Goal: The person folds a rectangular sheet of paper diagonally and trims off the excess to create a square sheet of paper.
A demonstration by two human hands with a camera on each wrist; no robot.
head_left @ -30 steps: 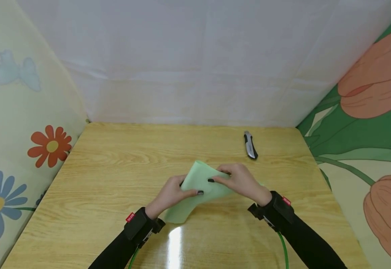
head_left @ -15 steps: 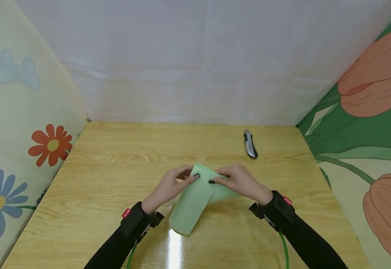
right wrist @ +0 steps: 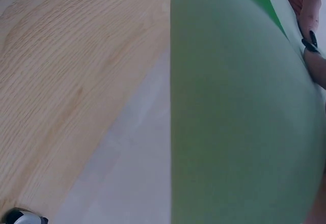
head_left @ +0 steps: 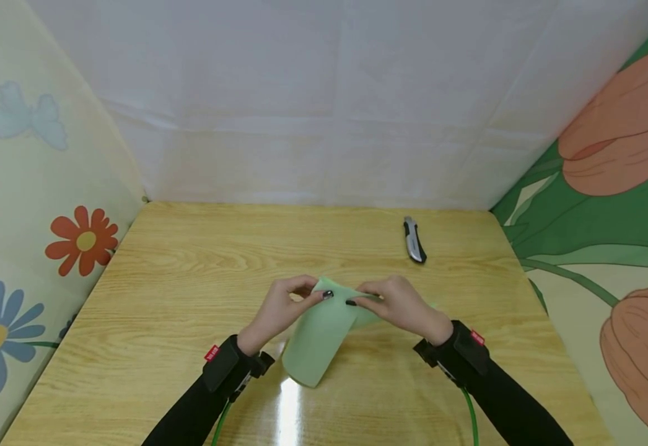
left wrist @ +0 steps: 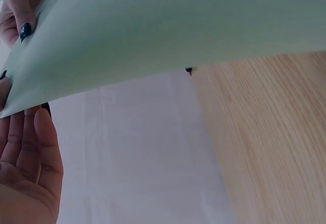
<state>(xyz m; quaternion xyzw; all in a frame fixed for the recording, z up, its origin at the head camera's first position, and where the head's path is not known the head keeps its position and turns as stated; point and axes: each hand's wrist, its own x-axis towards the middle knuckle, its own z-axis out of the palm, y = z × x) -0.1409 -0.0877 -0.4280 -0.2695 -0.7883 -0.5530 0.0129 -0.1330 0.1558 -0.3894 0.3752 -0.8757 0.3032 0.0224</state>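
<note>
A sheet of light green paper (head_left: 317, 344) is held over the table, its left part folded down and curved toward me. My left hand (head_left: 284, 310) pinches its upper left edge, thumb on the front and fingers behind. Close beside it, my right hand (head_left: 402, 303) pinches the upper right part between thumb and fingers. In the left wrist view the paper (left wrist: 178, 28) spans the top, with left-hand fingers (left wrist: 48, 147) under its edge. The paper (right wrist: 234, 122) bulges in the right wrist view, a brighter green strip showing at the top.
A utility knife (head_left: 415, 240) lies on the wooden table (head_left: 207, 248) behind the right hand. White cloth (head_left: 324, 124) hangs at the table's back edge. Flower-printed cloths stand at the left (head_left: 17, 217) and right (head_left: 614, 248). Green cables trail from both wrist cameras.
My left hand has shifted its grip up toward the paper's top edge. The paper's left part has swung down toward me and spread wider; the right hand stays nearly in place.
</note>
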